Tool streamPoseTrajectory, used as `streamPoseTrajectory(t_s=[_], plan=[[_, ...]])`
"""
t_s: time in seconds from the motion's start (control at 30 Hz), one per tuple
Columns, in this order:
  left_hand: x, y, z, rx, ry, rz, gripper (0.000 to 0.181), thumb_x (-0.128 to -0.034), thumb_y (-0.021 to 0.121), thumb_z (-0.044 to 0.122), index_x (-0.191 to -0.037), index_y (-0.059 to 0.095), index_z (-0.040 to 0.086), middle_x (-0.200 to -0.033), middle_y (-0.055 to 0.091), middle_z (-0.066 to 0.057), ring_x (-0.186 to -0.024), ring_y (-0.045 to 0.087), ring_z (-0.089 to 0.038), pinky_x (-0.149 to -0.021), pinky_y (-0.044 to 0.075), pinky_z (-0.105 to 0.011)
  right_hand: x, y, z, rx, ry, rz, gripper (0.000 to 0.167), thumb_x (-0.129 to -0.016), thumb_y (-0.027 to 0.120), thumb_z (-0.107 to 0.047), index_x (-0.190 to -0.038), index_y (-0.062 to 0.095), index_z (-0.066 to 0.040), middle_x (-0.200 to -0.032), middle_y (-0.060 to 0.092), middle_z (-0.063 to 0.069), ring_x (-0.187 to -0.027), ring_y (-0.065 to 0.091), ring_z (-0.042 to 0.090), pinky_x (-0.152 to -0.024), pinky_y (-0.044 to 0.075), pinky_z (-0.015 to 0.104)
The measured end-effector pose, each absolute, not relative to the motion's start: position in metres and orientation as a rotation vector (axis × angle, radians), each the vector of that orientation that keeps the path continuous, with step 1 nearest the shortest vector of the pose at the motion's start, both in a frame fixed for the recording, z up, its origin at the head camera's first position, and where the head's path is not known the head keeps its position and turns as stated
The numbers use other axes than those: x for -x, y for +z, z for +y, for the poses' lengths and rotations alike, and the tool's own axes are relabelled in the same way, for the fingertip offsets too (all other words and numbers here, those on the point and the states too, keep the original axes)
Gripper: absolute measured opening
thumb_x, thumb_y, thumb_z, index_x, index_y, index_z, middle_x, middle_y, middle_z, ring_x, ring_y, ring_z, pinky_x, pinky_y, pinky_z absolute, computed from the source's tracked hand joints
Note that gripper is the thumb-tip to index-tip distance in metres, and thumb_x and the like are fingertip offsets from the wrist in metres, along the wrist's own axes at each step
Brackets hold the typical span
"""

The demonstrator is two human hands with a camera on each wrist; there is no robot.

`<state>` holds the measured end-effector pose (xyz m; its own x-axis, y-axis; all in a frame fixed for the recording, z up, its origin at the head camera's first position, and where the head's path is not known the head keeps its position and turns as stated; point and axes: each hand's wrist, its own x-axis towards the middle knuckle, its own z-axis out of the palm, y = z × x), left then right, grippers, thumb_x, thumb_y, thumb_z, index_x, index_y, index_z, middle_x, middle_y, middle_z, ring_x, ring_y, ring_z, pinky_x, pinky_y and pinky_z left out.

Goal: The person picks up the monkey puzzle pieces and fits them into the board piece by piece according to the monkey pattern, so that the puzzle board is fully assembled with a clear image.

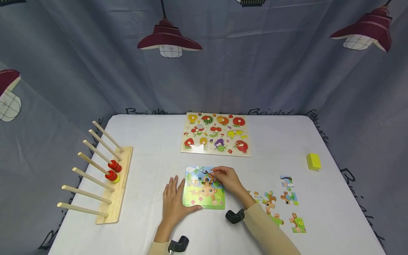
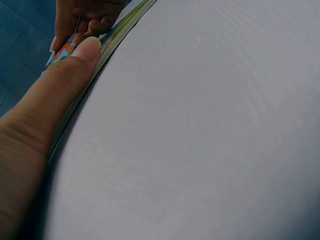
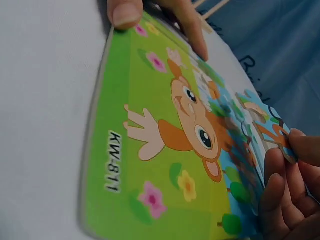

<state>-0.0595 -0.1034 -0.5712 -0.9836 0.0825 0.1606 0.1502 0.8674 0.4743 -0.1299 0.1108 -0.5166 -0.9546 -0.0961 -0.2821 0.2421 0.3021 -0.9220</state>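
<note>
A monkey jigsaw board (image 1: 204, 207) with a green lower part and blue top lies flat on the white table. My left hand (image 1: 173, 200) rests at its left side, fingers extended along the edge and thumb on the bottom border; the left wrist view shows that thumb on the rim. Over the board's upper right, my right hand (image 1: 227, 180) pinches a jigsaw piece (image 3: 274, 129) between thumb and fingers. The piece, blue with orange-brown shapes, is held tilted above the board in the right wrist view. The right fingers partly cover it in the head view.
Several loose jigsaw pieces (image 1: 290, 198) lie right of the board, some partly behind the right forearm. A fruit peg puzzle (image 1: 216, 154) lies behind. At left stands a wooden peg rack (image 1: 125, 177) with red and yellow rings. A yellow block (image 1: 313, 162) sits far right.
</note>
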Motion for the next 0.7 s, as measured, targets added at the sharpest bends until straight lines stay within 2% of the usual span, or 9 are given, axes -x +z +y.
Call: streamPoseTrajectory(t_s=[0.1, 0.2, 0.47, 0.7], plan=[[0.060, -0.571, -0.104, 0.181, -0.752, -2.896, 0.121, -0.0450, 0.061, 0.083, -0.139, 0.035, 0.011, -0.149, 0.023, -0.015, -0.140, 0.013, -0.031, -0.113, 0.012, -0.047, 0.136, -0.516, 0.104, -0.107, -1.652, 2.310, 0.020, -0.085, 0.061, -0.012, -0.099, 0.065, 0.001, -0.079, 0.067, 0.014, -0.059, 0.058, 0.023, -0.047, 0.046, 0.019], [0.060, -0.571, -0.104, 0.186, -0.756, -2.876, 0.121, -0.0445, 0.062, 0.081, -0.138, 0.037, 0.010, -0.148, 0.025, -0.016, -0.140, 0.015, -0.032, -0.112, 0.013, -0.048, 0.144, -0.530, 0.102, -0.121, -1.631, 2.332, 0.016, -0.084, 0.062, -0.013, -0.095, 0.066, -0.003, -0.073, 0.065, 0.006, -0.054, 0.055, 0.012, -0.045, 0.047, 0.019], [0.060, -0.571, -0.104, 0.184, -0.749, -2.885, 0.120, -0.0455, 0.061, 0.082, -0.139, 0.036, 0.011, -0.149, 0.024, -0.015, -0.140, 0.013, -0.030, -0.113, 0.012, -0.046, 0.148, -0.534, 0.096, -0.132, -1.551, 2.436, 0.016, -0.082, 0.064, -0.016, -0.092, 0.067, -0.004, -0.068, 0.064, 0.004, -0.047, 0.053, 0.009, -0.040, 0.043, 0.017], [0.060, -0.573, -0.104, 0.194, -0.741, -2.852, 0.119, -0.0451, 0.060, 0.083, -0.137, 0.038, 0.010, -0.148, 0.027, -0.016, -0.138, 0.018, -0.033, -0.111, 0.015, -0.048, 0.145, -0.534, 0.088, -0.121, -1.376, 2.674, 0.014, -0.081, 0.065, -0.018, -0.087, 0.068, -0.005, -0.067, 0.063, 0.002, -0.051, 0.052, 0.006, -0.046, 0.043, 0.017]])
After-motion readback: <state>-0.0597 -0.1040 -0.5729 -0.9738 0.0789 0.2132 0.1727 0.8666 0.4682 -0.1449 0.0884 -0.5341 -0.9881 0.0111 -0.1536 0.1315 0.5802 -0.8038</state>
